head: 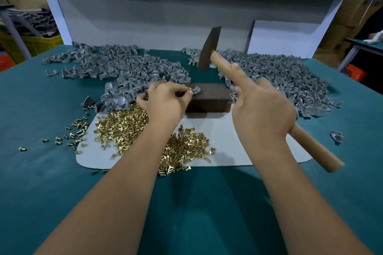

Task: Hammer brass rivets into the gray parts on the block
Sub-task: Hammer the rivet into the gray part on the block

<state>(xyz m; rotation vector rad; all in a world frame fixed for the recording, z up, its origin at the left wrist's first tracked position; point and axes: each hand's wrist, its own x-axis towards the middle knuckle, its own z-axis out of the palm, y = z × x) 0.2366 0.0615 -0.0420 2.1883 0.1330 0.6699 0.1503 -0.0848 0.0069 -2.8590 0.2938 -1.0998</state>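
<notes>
A dark brown block lies on the table's middle. My left hand pinches a small gray part on the block's left top edge. My right hand grips the wooden handle of a hammer, index finger stretched along the handle. The dark hammer head is raised above and behind the block, blurred. Brass rivets lie heaped on a white mat in front of the block, under my left forearm.
Large heaps of gray parts lie at the back left and at the right. Loose rivets are scattered on the teal table cover. One gray part lies alone at right. A white shelf frame stands behind.
</notes>
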